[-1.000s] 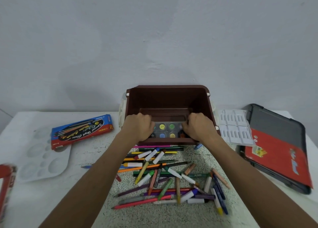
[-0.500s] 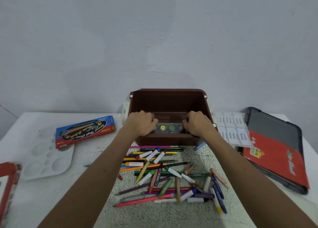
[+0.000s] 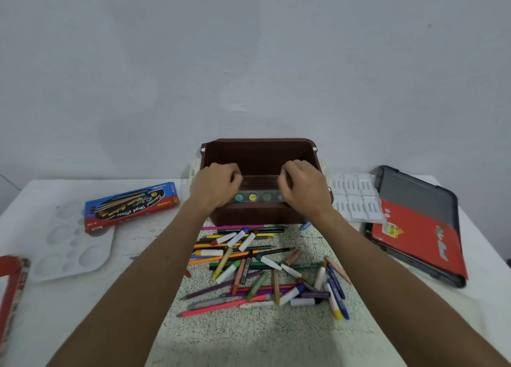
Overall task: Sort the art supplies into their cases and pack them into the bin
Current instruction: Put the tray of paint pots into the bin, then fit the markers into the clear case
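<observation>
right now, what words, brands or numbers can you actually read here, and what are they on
"Special High Class": yellow script, upside down to the camera, on the blue and red box.
Second script line and red-strip brand on that box: too blurred.
Red and black case: stickers, nothing legible.
Loose pens and crayons: print too small.
Paint pot strip: no text shows.
</observation>
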Motion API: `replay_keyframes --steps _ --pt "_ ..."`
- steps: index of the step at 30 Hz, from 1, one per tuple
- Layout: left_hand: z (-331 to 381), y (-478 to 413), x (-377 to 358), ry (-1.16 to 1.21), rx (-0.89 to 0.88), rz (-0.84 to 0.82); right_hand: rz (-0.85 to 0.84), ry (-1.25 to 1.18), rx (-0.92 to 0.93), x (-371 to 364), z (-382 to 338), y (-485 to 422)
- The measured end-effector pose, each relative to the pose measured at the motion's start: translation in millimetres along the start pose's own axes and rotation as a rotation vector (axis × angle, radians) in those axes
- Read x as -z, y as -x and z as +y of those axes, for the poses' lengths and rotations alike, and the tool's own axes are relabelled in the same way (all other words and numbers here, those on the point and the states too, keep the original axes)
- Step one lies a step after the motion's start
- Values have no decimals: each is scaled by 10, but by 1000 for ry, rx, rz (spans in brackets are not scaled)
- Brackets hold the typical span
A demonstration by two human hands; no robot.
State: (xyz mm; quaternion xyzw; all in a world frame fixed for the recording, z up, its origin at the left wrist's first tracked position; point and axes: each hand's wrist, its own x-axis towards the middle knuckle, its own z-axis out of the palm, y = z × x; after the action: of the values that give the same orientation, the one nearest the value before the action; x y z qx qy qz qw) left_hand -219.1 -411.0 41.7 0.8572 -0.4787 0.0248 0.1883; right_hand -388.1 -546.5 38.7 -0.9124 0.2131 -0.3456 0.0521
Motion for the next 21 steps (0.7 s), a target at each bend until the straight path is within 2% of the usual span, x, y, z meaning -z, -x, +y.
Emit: replay_keyframes --steps 5,8,13,16,21 --pt "44 121 64 -18 -136 298 87 62 133 37 -60 18" --pt "53 177 58 -40 -177 397 120 37 130 137 -92 84" --pt "301 326 14 101 -159 464 103 -63 70 474 -17 277" --pt "610 456 -9 211 -132 469 38 -152 -11 729 142 440" --pt "1167 680 -152 442 -96 392 -74 -281 -183 1138 436 804"
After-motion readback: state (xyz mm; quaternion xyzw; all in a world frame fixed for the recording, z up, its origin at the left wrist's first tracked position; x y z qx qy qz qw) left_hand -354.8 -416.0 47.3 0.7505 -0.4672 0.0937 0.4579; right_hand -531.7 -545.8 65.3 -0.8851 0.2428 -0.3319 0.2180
